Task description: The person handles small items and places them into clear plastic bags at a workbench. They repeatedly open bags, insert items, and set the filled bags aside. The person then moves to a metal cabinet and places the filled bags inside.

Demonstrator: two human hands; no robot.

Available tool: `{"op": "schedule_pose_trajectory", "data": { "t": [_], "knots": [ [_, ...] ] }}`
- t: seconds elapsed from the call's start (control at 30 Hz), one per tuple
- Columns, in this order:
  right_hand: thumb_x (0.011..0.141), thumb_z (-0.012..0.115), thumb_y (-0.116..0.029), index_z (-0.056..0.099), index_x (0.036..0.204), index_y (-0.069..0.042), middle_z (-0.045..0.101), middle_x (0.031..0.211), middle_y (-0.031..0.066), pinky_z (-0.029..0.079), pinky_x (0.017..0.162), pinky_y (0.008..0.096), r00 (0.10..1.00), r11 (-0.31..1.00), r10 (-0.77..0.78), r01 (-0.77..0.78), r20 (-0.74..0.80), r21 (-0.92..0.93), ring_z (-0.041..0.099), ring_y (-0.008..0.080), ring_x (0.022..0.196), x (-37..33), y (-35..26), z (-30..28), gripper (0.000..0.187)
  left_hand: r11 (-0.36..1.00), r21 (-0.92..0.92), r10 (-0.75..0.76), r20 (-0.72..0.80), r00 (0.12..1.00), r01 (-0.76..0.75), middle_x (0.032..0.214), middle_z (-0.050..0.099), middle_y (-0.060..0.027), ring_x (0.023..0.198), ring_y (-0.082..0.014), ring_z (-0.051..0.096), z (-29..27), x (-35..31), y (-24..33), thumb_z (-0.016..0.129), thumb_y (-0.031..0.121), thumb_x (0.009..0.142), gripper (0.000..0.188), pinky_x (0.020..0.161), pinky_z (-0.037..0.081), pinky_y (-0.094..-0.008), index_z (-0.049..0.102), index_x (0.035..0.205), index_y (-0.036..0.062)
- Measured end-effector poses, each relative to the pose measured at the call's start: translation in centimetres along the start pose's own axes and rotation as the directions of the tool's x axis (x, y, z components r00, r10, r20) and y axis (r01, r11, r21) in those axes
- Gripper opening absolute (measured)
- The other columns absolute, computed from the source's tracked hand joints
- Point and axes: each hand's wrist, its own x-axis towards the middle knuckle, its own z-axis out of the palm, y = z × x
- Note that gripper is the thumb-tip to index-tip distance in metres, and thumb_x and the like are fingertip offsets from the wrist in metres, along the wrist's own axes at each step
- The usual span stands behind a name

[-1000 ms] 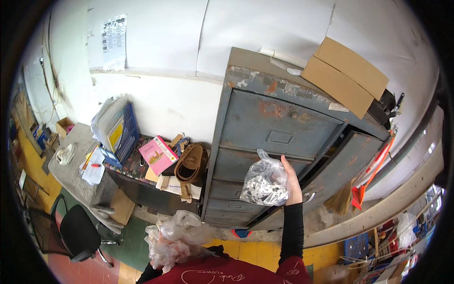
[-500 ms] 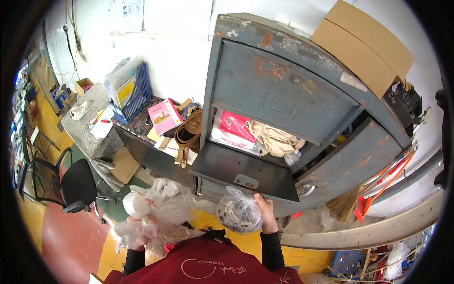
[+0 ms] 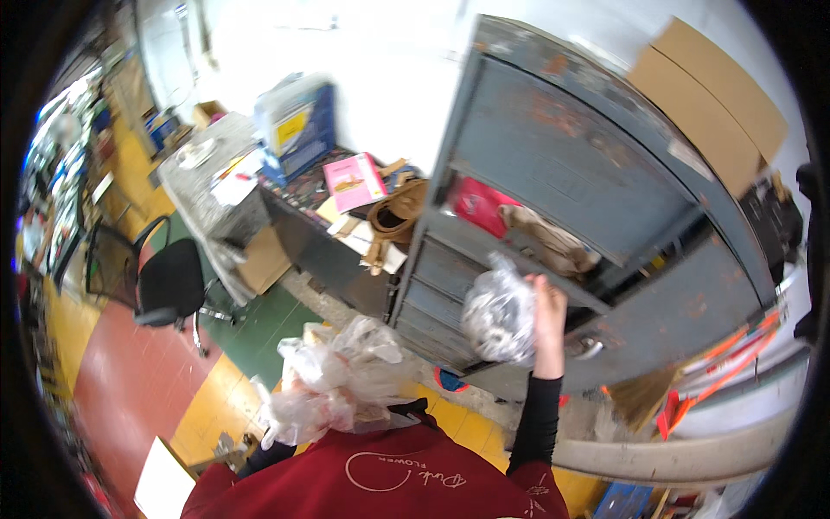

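My right hand (image 3: 550, 324) grips a crumpled clear plastic bag (image 3: 500, 310) with silvery and dark contents I cannot make out. Hand and bag are up against the front of a worn grey metal cabinet (image 3: 545, 156), at its tilted flap (image 3: 467, 238). Above the flap, a gap shows a red packet (image 3: 481, 206) and a beige cloth (image 3: 553, 240) inside. A bunch of clear plastic bags (image 3: 346, 372) sits before my chest at the left. My left hand is hidden under that bunch; only its dark sleeve (image 3: 264, 457) shows.
Left of the cabinet, a desk holds a blue file holder (image 3: 304, 138), a pink box (image 3: 354, 182) and a brown bag (image 3: 398, 214). A black chair (image 3: 170, 281) stands farther left. Cardboard (image 3: 709, 104) tops the cabinet; a broom (image 3: 641, 400) leans at the right.
My right hand has moved up and right with its bag. The cabinet flap has swung up from lying flat, narrowing the opening. The view has shifted, and the bag bunch now covers my left hand.
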Motion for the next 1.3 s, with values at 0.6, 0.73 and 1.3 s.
{"op": "schedule_pose_trajectory", "data": {
  "t": [0.6, 0.73, 1.3],
  "knots": [
    [0.094, 0.061, -0.034, 0.063, 0.092, -0.007, 0.060, 0.089, 0.0001, 0.048, 0.066, 0.0241, 0.973, 0.930, 0.222, -0.230, 0.062, 0.285, 0.059, 0.0098, 0.078, 3.3, 5.9, -2.9, 0.027, 0.998, -0.015, -0.063, -0.100, 0.993, 0.062, 0.112, 0.059, -0.0121, 0.120, -0.0314, 0.044, 0.9, -4.1, -1.6, 0.071, 0.033, 0.073, 0.027, 0.110, 0.021, -0.0497, 0.072, 0.091, 0.0135],
    [0.092, 0.060, -0.044, 0.062, 0.114, -0.006, 0.064, 0.105, 0.0059, 0.050, 0.079, 0.0268, 0.808, 0.789, 0.491, -0.571, 0.326, 0.226, 0.062, 0.0134, 0.091, -1.0, 10.7, -0.9, 0.044, 0.998, -0.007, -0.064, -0.099, 0.993, 0.063, 0.112, 0.059, -0.0121, 0.120, -0.0315, 0.043, 0.9, -3.8, -1.7, 0.071, 0.033, 0.073, 0.027, 0.110, 0.021, -0.0496, 0.072, 0.091, 0.0135],
    [0.093, 0.046, -0.060, 0.049, 0.128, -0.005, 0.057, 0.127, 0.0114, 0.043, 0.099, 0.0458, 0.685, 0.662, 0.722, -0.642, -0.099, 0.387, 0.053, 0.0282, 0.118, -6.3, 31.7, 2.6, 0.065, 0.995, 0.037, -0.084, -0.113, 0.990, 0.089, 0.112, 0.060, -0.0123, 0.122, -0.0319, 0.042, 1.2, -3.2, -1.5, 0.070, 0.033, 0.073, 0.027, 0.110, 0.021, -0.0491, 0.072, 0.091, 0.0133]
  ]
}}
